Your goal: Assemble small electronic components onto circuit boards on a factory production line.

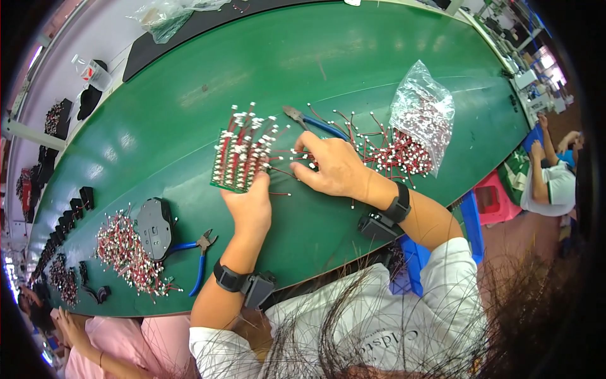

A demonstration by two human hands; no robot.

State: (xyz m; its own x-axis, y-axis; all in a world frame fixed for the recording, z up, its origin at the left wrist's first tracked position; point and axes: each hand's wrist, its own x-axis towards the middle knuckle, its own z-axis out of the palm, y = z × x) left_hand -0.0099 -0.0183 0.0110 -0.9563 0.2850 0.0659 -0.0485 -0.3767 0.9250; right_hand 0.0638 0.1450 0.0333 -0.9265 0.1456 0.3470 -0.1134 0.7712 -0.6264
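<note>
A green circuit board panel [230, 184] stands tilted above the table, its face crowded with rows of white connectors and red-black wires. My left hand [249, 205] grips its lower right edge, with the thumb at the front; the other fingers are hidden behind it. To its right, my right hand [334, 165] has thumb and forefinger curled round thin wire leads [309, 158] with white end plugs. Those leads lie close beside the board; whether any joins it I cannot tell. Blue-handled pliers [323, 124] lie just beyond my right hand, partly covered by it.
A clear plastic bag [424, 104] spills a heap of wire leads [404, 155] at right. At left are another lead pile [129, 252], a black device [155, 228] and blue-handled cutters [201, 259]. A person in pink [136, 344] sits near left; a blue crate [413, 262] stands below the table edge.
</note>
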